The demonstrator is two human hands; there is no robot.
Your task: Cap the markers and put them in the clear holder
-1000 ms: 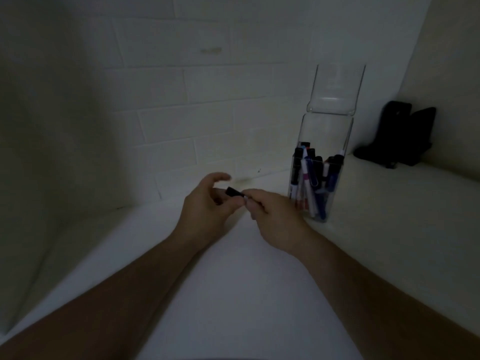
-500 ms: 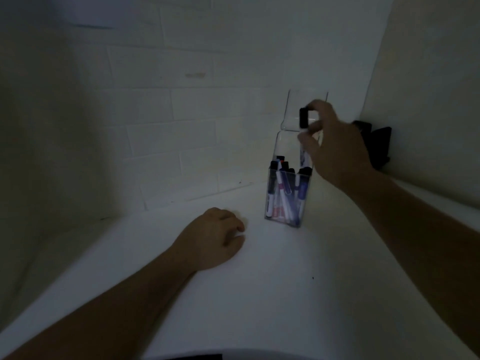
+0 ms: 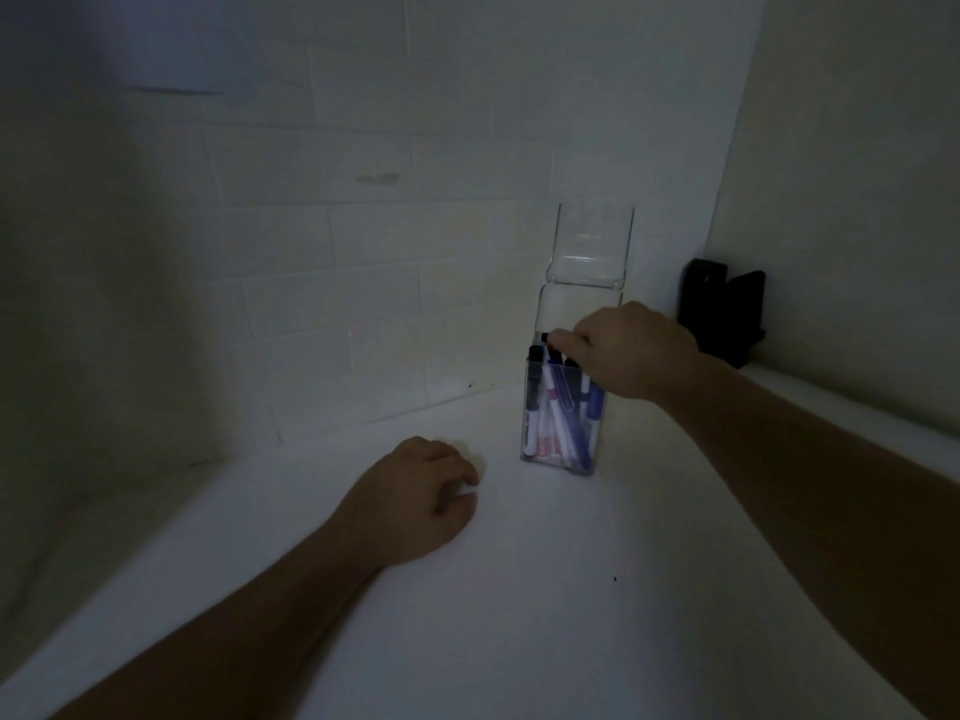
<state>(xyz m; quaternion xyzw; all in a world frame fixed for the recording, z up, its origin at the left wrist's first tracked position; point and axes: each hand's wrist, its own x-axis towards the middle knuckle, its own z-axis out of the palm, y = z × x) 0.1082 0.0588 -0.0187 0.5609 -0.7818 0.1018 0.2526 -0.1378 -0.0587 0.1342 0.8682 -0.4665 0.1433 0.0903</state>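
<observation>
- The markers (image 3: 558, 415) are thin sticks with white bodies and black, blue or purple caps. One has some pink on it near the bottom.
- They all stand in a bunch inside the tall clear plastic holder (image 3: 540, 454), a bit right of the middle of the frame. Some lean and cross over each other.
- The holder is a see-through box with a high clear back that goes up above the markers. It sits on the white table (image 3: 519, 589), close to the white brick wall (image 3: 363, 283).
- My right hand (image 3: 631, 350) is at the top of the holder, over the marker caps. My fingers (image 3: 563, 341) are curled down and touch the tops. Something dark is right by my fingertips, but the room is dim and I cannot tell if I am pinching it or only touching it.
- My left hand (image 3: 410, 498) lies on the table, lower and to the left of the holder. The fingers are loosely curled and hold nothing.
- A black thing (image 3: 722, 309) stands on a white ledge at the right of the frame, behind my right hand. I cannot tell what it is.
</observation>
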